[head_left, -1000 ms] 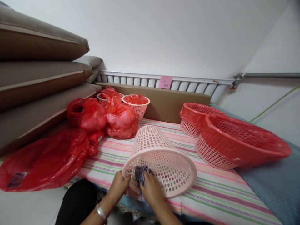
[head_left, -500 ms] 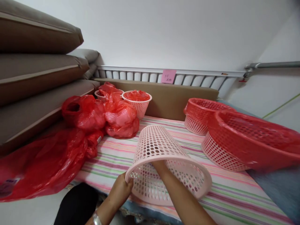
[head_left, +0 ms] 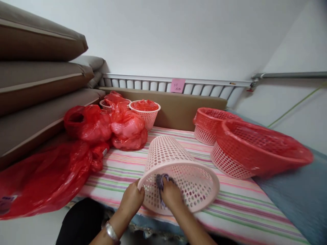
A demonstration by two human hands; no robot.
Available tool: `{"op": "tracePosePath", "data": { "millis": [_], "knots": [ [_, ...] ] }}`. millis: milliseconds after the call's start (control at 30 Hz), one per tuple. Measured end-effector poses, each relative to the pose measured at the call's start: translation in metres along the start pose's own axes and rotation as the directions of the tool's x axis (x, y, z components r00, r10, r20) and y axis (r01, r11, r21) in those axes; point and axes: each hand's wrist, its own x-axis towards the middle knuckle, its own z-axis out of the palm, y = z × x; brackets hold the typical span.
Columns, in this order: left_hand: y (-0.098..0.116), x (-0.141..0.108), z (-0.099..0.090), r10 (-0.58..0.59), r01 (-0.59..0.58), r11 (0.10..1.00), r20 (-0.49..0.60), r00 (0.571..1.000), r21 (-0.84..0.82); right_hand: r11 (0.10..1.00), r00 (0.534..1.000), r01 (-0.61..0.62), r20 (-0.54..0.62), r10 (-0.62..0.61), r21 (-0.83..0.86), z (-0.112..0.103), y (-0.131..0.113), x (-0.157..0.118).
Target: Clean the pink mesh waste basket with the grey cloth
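A pink perforated plastic basket (head_left: 166, 151) lies on its side on the striped sheet (head_left: 122, 163), its mouth facing me. My left hand (head_left: 132, 198) grips the left side of its rim, thumb inside and a silver bangle on the wrist. Inside the mouth, my right hand (head_left: 171, 194) holds a dark purple-grey cloth (head_left: 161, 182) against the basket's inner left wall. Part of the cloth is hidden by the fingers.
Two baskets lined with red bags, one nearer (head_left: 235, 160) and one farther (head_left: 206, 132), stand at right. Red plastic bags (head_left: 89, 126) pile up at left beside stacked cushions (head_left: 41, 76). Another lined basket (head_left: 150, 119) stands behind, before a railing (head_left: 143, 81).
My right hand has drawn back from deep inside the basket toward its mouth, so the cloth now shows. The left hand keeps its grip on the rim. The view has shifted slightly.
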Motion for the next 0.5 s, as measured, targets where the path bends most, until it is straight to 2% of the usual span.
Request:
{"op": "tracePosePath", "data": {
  "millis": [100,200,267,367,500],
  "knots": [
    [0.001,0.0,0.0,-0.014,0.014,1.0,0.007,1.0,0.026,0.999,0.999,0.035,0.009,-0.035,-0.036,0.01,0.005,-0.051],
    [0.002,0.0,-0.001,-0.016,0.014,0.997,0.031,0.999,0.078,0.999,0.999,0.035,0.013,-0.035,-0.03,0.013,0.008,-0.067],
    [0.002,0.0,-0.003,-0.002,-0.002,0.996,0.051,0.999,0.094,1.0,1.0,0.017,0.015,-0.017,-0.022,0.01,0.008,-0.053],
    [0.001,0.0,-0.005,0.019,-0.027,0.994,0.074,0.997,0.11,1.0,1.0,-0.006,-0.007,0.006,0.013,0.001,0.006,-0.006],
    [0.001,0.001,-0.005,0.004,-0.013,0.994,0.087,0.996,0.107,0.951,0.987,0.02,-0.158,0.031,0.309,-0.01,0.001,0.061]
  ]
}}
